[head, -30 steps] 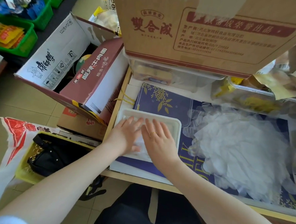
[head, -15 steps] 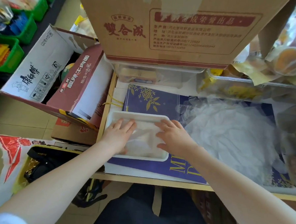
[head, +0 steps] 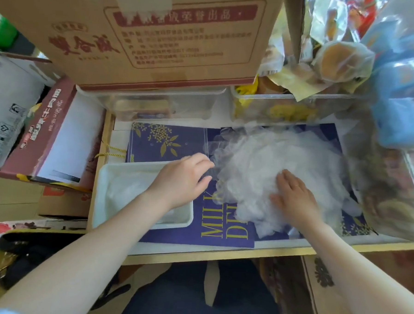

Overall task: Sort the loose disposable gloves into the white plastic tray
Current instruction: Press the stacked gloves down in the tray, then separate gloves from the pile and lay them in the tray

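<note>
While our arms cross the near edge of the table [head: 220,254], we find the white tray [head: 109,175] at the near left with a few clear gloves already lying flat inside it. Just past its far right corner our left hand [head: 182,179] hovers with fingers loosely curled toward the edge of the glove pile [head: 267,174]; we cannot tell whether it has pinched a glove yet. To the right, our right hand [head: 292,197] lies flat and spread on top of the pile, holding nothing.

We judge these gloves to be featherlight, limp and slippery film that clings sheet to sheet, so one is best peeled by a cuff or fingertip at the pile's left fringe while the flat hand pins the rest.

Around us, a cardboard box [head: 140,33] overhangs the far side above two clear tubs [head: 287,108], and wrapped snacks [head: 345,61] crowd the far right. A maroon carton [head: 49,134] leans close at the tray's left. Nothing blocks the short path between pile and tray, though our own left forearm covers part of the tray.
</note>
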Demonstrator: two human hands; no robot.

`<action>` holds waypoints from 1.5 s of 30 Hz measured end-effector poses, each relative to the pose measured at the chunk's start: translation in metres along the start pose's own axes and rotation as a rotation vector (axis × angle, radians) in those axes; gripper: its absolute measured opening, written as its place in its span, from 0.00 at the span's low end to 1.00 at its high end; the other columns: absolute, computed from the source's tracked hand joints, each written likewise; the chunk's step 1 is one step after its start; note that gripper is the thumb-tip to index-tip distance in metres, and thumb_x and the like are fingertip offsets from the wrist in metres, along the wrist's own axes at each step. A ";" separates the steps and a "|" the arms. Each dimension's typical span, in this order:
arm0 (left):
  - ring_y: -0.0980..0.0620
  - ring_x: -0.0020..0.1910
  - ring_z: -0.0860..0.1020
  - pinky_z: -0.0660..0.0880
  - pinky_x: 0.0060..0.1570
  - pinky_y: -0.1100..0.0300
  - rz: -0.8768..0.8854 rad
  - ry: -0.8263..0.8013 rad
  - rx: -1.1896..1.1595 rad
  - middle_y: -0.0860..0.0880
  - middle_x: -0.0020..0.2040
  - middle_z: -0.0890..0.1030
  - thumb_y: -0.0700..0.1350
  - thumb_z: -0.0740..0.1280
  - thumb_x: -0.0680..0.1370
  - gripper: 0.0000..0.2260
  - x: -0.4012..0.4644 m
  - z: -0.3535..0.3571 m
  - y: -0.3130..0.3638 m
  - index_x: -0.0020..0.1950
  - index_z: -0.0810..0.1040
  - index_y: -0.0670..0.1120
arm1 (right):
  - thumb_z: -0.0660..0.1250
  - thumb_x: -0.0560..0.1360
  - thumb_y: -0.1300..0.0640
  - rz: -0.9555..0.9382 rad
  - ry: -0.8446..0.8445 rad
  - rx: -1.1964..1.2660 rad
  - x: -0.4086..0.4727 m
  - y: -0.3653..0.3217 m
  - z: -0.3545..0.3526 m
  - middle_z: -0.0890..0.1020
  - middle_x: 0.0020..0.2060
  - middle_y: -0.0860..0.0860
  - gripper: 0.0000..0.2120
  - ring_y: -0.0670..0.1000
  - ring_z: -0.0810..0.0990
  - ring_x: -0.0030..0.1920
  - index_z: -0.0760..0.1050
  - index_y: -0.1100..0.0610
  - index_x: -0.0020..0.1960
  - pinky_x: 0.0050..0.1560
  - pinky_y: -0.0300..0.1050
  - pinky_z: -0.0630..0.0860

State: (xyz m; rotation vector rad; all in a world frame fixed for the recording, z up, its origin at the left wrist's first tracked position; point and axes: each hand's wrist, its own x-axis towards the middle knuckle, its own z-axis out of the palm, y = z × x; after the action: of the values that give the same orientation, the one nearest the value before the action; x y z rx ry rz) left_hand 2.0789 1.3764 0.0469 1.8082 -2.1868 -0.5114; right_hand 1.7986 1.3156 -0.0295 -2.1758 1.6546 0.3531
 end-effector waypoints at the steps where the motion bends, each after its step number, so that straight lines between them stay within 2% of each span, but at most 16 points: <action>1: 0.46 0.45 0.79 0.72 0.38 0.58 -0.015 0.007 -0.027 0.49 0.55 0.79 0.45 0.63 0.75 0.13 0.007 0.005 0.006 0.56 0.79 0.43 | 0.57 0.79 0.50 -0.027 0.038 0.000 0.001 0.004 0.001 0.59 0.75 0.55 0.25 0.58 0.60 0.73 0.59 0.56 0.74 0.66 0.52 0.62; 6: 0.50 0.51 0.78 0.76 0.48 0.54 -0.095 0.010 -0.195 0.52 0.58 0.77 0.50 0.58 0.76 0.16 0.033 0.026 0.030 0.60 0.77 0.45 | 0.57 0.80 0.54 -0.074 0.182 0.320 0.012 0.021 -0.002 0.76 0.63 0.56 0.16 0.60 0.73 0.63 0.77 0.59 0.61 0.61 0.50 0.69; 11: 0.57 0.57 0.73 0.70 0.60 0.59 -0.302 0.048 -0.581 0.52 0.60 0.74 0.47 0.65 0.78 0.19 0.061 0.039 0.062 0.67 0.69 0.46 | 0.57 0.80 0.56 0.068 0.035 1.304 -0.003 0.023 -0.057 0.83 0.49 0.59 0.15 0.58 0.79 0.55 0.79 0.62 0.49 0.60 0.54 0.73; 13: 0.60 0.58 0.72 0.69 0.62 0.62 -0.412 -0.004 -0.819 0.54 0.61 0.73 0.56 0.68 0.72 0.29 0.073 0.044 0.076 0.69 0.66 0.46 | 0.54 0.80 0.56 0.036 -0.091 1.653 -0.011 0.024 -0.076 0.84 0.49 0.58 0.17 0.55 0.81 0.54 0.78 0.64 0.50 0.59 0.49 0.76; 16: 0.65 0.55 0.76 0.74 0.53 0.68 -0.506 -0.135 -1.283 0.57 0.59 0.76 0.72 0.72 0.50 0.52 0.078 0.049 0.094 0.68 0.65 0.49 | 0.51 0.80 0.54 0.022 -0.190 1.896 -0.013 0.025 -0.093 0.84 0.46 0.56 0.18 0.53 0.83 0.48 0.73 0.67 0.55 0.51 0.45 0.80; 18: 0.56 0.58 0.78 0.75 0.57 0.61 -0.503 -0.258 -1.448 0.51 0.60 0.79 0.71 0.74 0.50 0.50 0.078 0.056 0.103 0.65 0.70 0.47 | 0.50 0.81 0.54 0.038 -0.211 1.976 -0.010 0.025 -0.094 0.84 0.45 0.54 0.16 0.51 0.83 0.45 0.74 0.61 0.49 0.47 0.45 0.80; 20: 0.50 0.55 0.80 0.76 0.57 0.55 -0.530 -0.273 -1.582 0.47 0.54 0.83 0.65 0.75 0.57 0.37 0.073 0.061 0.110 0.59 0.75 0.45 | 0.50 0.82 0.54 0.072 -0.197 2.041 -0.007 0.028 -0.090 0.85 0.45 0.52 0.17 0.49 0.84 0.44 0.74 0.57 0.42 0.45 0.43 0.81; 22: 0.51 0.47 0.83 0.77 0.50 0.56 -0.577 -0.142 -1.666 0.50 0.45 0.84 0.54 0.69 0.68 0.18 0.068 0.062 0.113 0.52 0.77 0.44 | 0.51 0.81 0.55 0.045 -0.194 2.014 -0.004 0.031 -0.084 0.85 0.47 0.52 0.16 0.50 0.84 0.46 0.74 0.58 0.43 0.48 0.43 0.80; 24: 0.54 0.45 0.82 0.74 0.47 0.60 -0.612 0.017 -1.646 0.52 0.43 0.84 0.46 0.64 0.71 0.09 0.064 0.060 0.112 0.49 0.76 0.44 | 0.54 0.79 0.57 -0.009 -0.234 1.907 -0.003 0.033 -0.073 0.84 0.48 0.53 0.11 0.52 0.83 0.50 0.72 0.61 0.48 0.54 0.44 0.78; 28: 0.55 0.41 0.81 0.74 0.49 0.60 -0.617 0.288 -1.439 0.52 0.39 0.84 0.40 0.63 0.76 0.04 0.059 0.054 0.102 0.45 0.77 0.46 | 0.60 0.78 0.62 -0.015 -0.385 1.552 -0.011 0.026 -0.048 0.83 0.50 0.53 0.07 0.52 0.81 0.52 0.77 0.60 0.47 0.53 0.40 0.77; 32: 0.58 0.23 0.72 0.71 0.31 0.68 -0.667 0.449 -1.039 0.54 0.29 0.80 0.38 0.64 0.78 0.07 0.057 0.042 0.082 0.42 0.78 0.48 | 0.68 0.75 0.57 -0.047 -0.372 0.877 -0.012 0.018 -0.039 0.83 0.46 0.50 0.05 0.46 0.80 0.45 0.79 0.57 0.49 0.46 0.34 0.74; 35: 0.59 0.19 0.66 0.65 0.23 0.69 -0.619 0.323 -0.826 0.56 0.28 0.79 0.40 0.66 0.77 0.06 0.052 0.031 0.065 0.42 0.79 0.49 | 0.65 0.77 0.55 0.114 -0.154 1.047 -0.009 0.018 -0.041 0.80 0.50 0.52 0.06 0.52 0.78 0.51 0.76 0.53 0.53 0.47 0.40 0.72; 37: 0.62 0.21 0.70 0.65 0.25 0.72 -0.577 0.195 -0.753 0.56 0.28 0.79 0.41 0.68 0.76 0.04 0.049 0.025 0.061 0.42 0.80 0.50 | 0.62 0.77 0.56 0.180 0.081 1.088 -0.009 0.019 -0.050 0.73 0.62 0.52 0.15 0.52 0.72 0.62 0.68 0.51 0.64 0.54 0.43 0.70; 39: 0.65 0.25 0.74 0.67 0.30 0.75 -0.484 0.053 -0.674 0.58 0.28 0.80 0.41 0.69 0.74 0.06 0.048 0.018 0.061 0.41 0.81 0.53 | 0.66 0.75 0.51 0.033 0.241 0.941 -0.010 0.015 -0.063 0.63 0.70 0.50 0.28 0.49 0.62 0.70 0.60 0.50 0.71 0.67 0.45 0.63; 42: 0.65 0.29 0.75 0.70 0.35 0.71 -0.345 -0.132 -0.649 0.58 0.29 0.81 0.42 0.71 0.73 0.09 0.049 0.009 0.065 0.38 0.81 0.57 | 0.70 0.69 0.45 -0.325 0.039 0.773 -0.010 -0.006 -0.082 0.67 0.68 0.44 0.34 0.41 0.63 0.69 0.63 0.51 0.71 0.67 0.33 0.59; 45: 0.61 0.31 0.75 0.71 0.37 0.64 -0.253 -0.184 -0.613 0.55 0.30 0.80 0.44 0.72 0.72 0.06 0.050 0.003 0.071 0.39 0.81 0.55 | 0.73 0.70 0.54 -0.413 -0.197 0.841 -0.007 -0.029 -0.089 0.79 0.50 0.44 0.12 0.37 0.73 0.50 0.76 0.53 0.52 0.51 0.25 0.66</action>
State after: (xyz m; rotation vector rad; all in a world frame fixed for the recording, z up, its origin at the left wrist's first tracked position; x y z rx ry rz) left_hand 2.0053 1.3397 0.0733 1.7276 -1.6326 -1.2834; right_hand 1.8217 1.2893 0.0574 -1.6826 0.9453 -0.2150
